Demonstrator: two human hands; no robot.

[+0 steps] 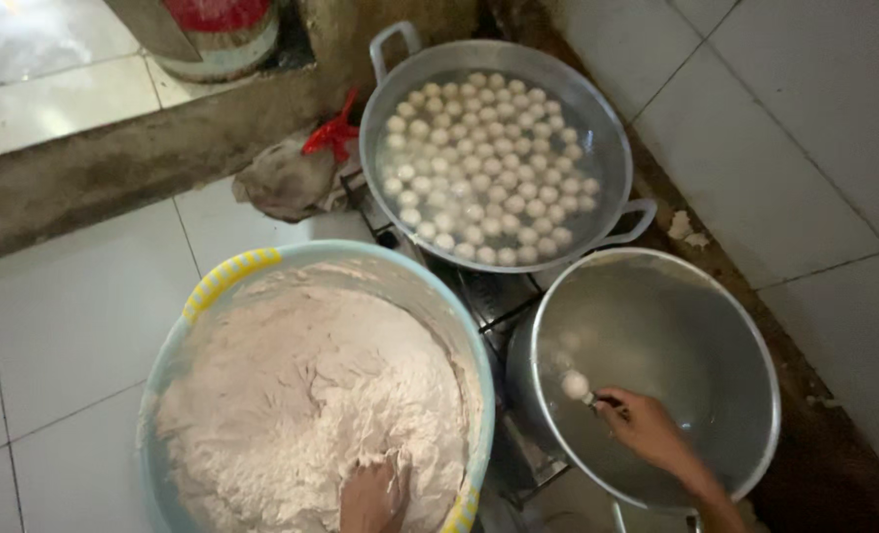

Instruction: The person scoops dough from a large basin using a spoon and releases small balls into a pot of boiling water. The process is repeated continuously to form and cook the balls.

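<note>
left hand (372,496), cut off at bottom edge, digs into dough (301,395), fingers buried; right hand (647,426) pinches a spoon (583,389) carrying a ball over the pot (745,336).

No labelled packages, signs or screens in view; only a crumpled red plastic wrapper (333,130), twisted shut, lies upper centre-left of frame beside the pan.

You have 2 metal pans (396,188) (755,326), 1 tub (227,276) of paste, 1 ball (575,383) on a spoon, and too many floating balls (489,168) to count.
</note>
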